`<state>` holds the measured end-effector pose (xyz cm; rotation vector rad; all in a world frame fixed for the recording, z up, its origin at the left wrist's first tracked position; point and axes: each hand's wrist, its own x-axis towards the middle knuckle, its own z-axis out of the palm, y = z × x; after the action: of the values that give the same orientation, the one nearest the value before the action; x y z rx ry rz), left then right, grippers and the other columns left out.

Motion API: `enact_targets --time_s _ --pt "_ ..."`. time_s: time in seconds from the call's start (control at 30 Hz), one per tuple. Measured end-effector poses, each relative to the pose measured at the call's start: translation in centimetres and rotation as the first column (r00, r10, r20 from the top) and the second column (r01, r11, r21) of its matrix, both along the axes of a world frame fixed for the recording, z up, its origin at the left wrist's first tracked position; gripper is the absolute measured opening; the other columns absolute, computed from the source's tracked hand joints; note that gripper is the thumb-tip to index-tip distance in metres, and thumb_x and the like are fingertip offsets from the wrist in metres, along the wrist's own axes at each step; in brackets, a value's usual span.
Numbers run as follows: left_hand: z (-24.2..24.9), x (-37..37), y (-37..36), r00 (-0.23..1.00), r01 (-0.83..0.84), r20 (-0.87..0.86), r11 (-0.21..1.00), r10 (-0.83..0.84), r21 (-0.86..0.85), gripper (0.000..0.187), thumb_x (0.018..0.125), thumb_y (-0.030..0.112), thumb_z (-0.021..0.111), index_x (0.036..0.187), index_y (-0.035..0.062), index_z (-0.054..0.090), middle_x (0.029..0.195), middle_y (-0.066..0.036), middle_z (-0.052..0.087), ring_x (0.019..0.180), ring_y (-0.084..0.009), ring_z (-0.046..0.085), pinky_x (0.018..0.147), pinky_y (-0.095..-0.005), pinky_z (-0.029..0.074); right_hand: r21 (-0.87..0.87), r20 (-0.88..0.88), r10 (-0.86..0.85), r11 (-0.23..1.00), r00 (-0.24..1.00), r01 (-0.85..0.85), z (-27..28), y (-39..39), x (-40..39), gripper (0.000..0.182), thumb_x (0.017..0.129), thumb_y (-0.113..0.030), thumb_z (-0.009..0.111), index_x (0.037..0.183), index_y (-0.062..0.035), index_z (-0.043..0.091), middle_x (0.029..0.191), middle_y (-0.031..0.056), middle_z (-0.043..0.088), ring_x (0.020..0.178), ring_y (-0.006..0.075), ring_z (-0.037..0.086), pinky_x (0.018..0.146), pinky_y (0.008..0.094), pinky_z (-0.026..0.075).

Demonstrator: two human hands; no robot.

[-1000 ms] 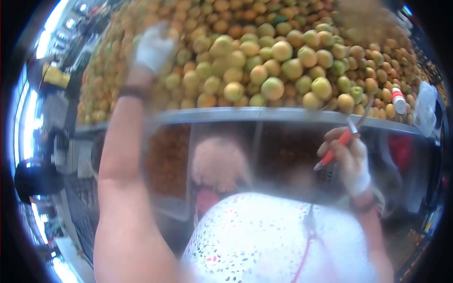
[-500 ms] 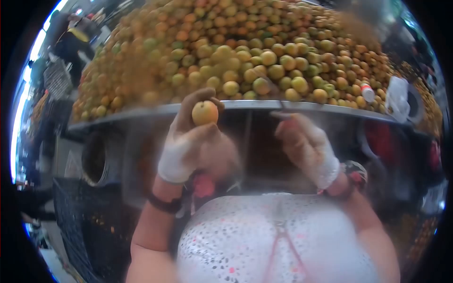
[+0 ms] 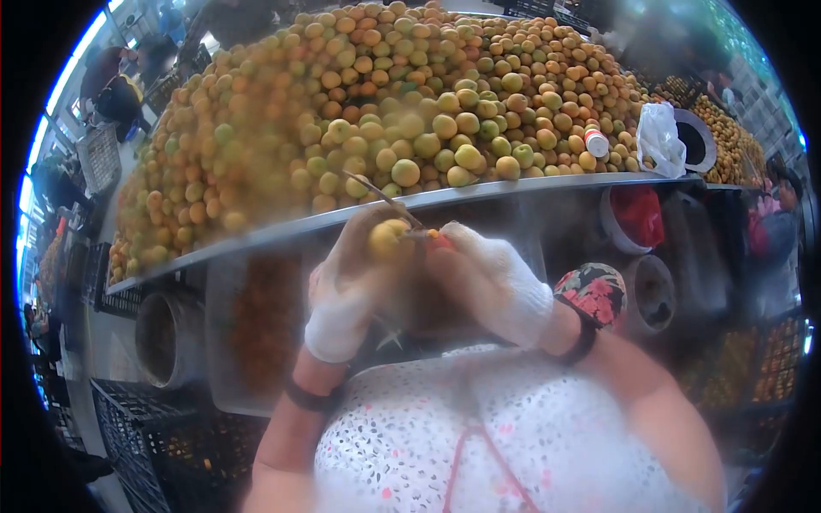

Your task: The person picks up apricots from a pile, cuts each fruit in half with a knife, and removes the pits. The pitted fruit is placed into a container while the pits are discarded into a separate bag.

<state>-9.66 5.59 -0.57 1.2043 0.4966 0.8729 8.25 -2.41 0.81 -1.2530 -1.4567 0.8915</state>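
My left hand (image 3: 346, 278), in a white glove with darker fingers, is wrapped round a yellow fruit (image 3: 389, 240) in front of my chest. From the right, my right hand (image 3: 496, 278), gloved too, grips a small tool (image 3: 438, 240) with a red-orange part. Its metal end meets the fruit. A thin brown stick-like piece (image 3: 376, 190) slants up and left from where the hands meet; what it belongs to is not clear. Beyond the hands, a large heap of yellow-green and orange fruit (image 3: 470, 111) lies behind a metal edge (image 3: 291, 224).
A white bag (image 3: 660, 141) and a red-and-white container (image 3: 596, 144) sit on the heap's right side. Below the edge are a round bucket (image 3: 162, 338), a clear bin (image 3: 222, 342) and a red-lined bucket (image 3: 637, 218). Black crates (image 3: 137, 427) stand lower left. People are in the left background.
My right hand has moved left with the tool, up to the fruit in my left hand. The view has shifted, showing more beyond the heap. The fruit is now lower.
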Motion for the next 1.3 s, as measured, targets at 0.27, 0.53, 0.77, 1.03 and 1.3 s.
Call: enact_targets --time_s 0.27,0.53,0.77,1.03,1.3 --pt "-0.1 2.3 1.8 0.997 -0.049 -0.066 0.998 0.047 -0.033 0.055 0.084 0.006 0.061 0.137 -0.0037 0.047 0.112 -0.010 0.058 0.088 -0.0129 0.057 0.079 -0.0229 0.047 0.016 -0.204 -0.134 0.990 0.970 0.140 -2.0 -0.3 2.2 0.024 0.103 -0.026 0.057 0.098 -0.0022 0.056 0.067 0.0060 0.050 0.066 0.0080 0.044 0.056 0.0283 0.041" --pt "-0.1 5.7 0.8 0.996 0.093 0.009 0.996 -0.093 -0.002 0.055 0.088 0.009 0.065 0.138 -0.0050 0.046 0.124 -0.012 0.058 0.110 -0.0189 0.061 0.095 -0.0280 0.049 0.048 -0.038 -0.129 0.990 0.991 0.131 -2.3 -0.8 4.0 0.032 0.104 -0.032 0.054 0.098 -0.0008 0.057 0.066 0.0120 0.050 0.062 0.0115 0.045 0.056 0.0326 0.042" --pt "1.1 6.5 0.2 0.998 0.018 -0.067 0.998 -0.014 0.064 0.057 0.081 0.004 0.065 0.135 -0.0063 0.048 0.122 -0.011 0.058 0.107 -0.0150 0.058 0.089 -0.0231 0.047 0.048 -0.185 -0.122 0.990 0.975 0.133 -2.0 -0.7 4.7 0.030 0.104 -0.031 0.056 0.103 -0.0010 0.058 0.066 0.0133 0.052 0.061 0.0132 0.046 0.057 0.0328 0.043" --pt "0.6 6.5 -0.2 0.972 0.013 -0.230 0.970 0.045 0.244 0.059 0.079 -0.005 0.062 0.136 -0.0069 0.047 0.123 -0.012 0.057 0.109 -0.0174 0.059 0.093 -0.0282 0.051 0.084 0.019 -0.188 0.979 0.982 0.186 -2.3 -1.2 4.9 0.034 0.104 -0.034 0.053 0.102 -0.0004 0.059 0.073 0.0220 0.059 0.063 0.0303 0.059 0.059 0.0356 0.046" --pt "-1.1 7.5 0.7 0.898 -0.036 -0.319 0.774 0.303 0.632 0.050 0.074 -0.005 0.061 0.124 -0.0017 0.059 0.112 -0.016 0.066 0.106 -0.0250 0.064 0.095 -0.0346 0.048 0.227 -0.036 -0.257 0.939 0.966 0.259 -4.3 0.2 4.4 0.033 0.104 -0.031 0.053 0.092 -0.0007 0.059 0.066 0.0152 0.058 0.056 0.0244 0.057 0.054 0.0368 0.046"
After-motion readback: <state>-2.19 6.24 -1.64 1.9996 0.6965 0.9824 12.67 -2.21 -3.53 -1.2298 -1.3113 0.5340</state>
